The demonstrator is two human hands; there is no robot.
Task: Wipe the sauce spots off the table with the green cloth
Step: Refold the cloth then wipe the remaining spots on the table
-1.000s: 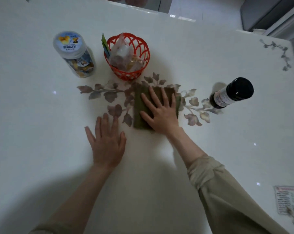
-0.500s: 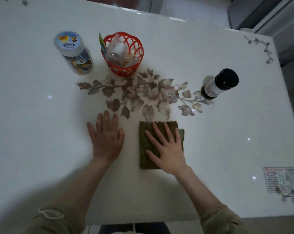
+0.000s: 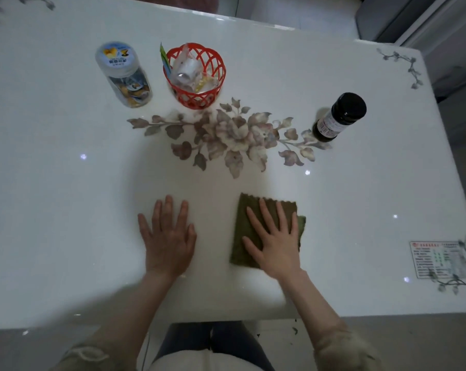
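1. The right hand (image 3: 274, 242) lies flat, fingers spread, pressing the green cloth (image 3: 240, 226) onto the surface (image 3: 66, 210) close to the near edge. The left hand (image 3: 169, 242) rests flat and spread on the bare surface just to the left of the cloth, holding nothing.
2. I cannot make out any sauce spots. An even palm pressure with overlapping strokes seems best.
3. There is open room to the left and right. The jar (image 3: 124, 76), red basket (image 3: 197, 100) and dark bottle (image 3: 339, 116) stand well apart on the far side. Strokes toward the near edge should stop short of it
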